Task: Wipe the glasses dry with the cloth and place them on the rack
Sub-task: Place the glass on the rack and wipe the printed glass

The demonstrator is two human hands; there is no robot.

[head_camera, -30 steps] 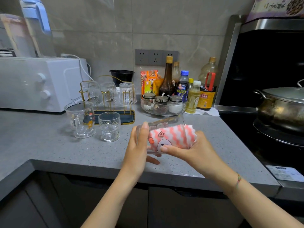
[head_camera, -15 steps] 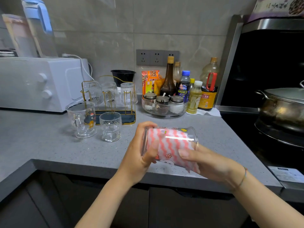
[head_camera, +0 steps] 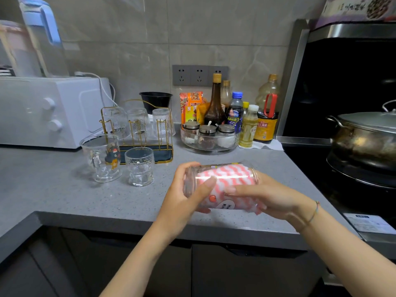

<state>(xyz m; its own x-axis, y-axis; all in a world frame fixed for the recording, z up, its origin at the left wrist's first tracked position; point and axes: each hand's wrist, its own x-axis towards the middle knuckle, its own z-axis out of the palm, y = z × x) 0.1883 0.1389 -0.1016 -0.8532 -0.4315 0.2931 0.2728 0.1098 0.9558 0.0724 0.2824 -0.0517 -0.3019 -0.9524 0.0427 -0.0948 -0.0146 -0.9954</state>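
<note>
Over grey counter [head_camera: 64, 196], left fingers [head_camera: 206, 183] clasp glass [head_camera: 190, 185]; right fingers [head_camera: 237, 190] grip cloth [head_camera: 232, 174]

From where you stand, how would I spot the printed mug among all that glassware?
Start at the white oven on the left, then the gold rack beside it. The mug stands upright on the counter before the rack's left end. Unlike the shorter dimpled glass next to it, it has a handle and a cartoon print.

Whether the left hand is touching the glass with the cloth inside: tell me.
Touching. The head view shows the left hand gripping the glass at its left end, thumb laid flat on the wall over the cloth inside.
</note>
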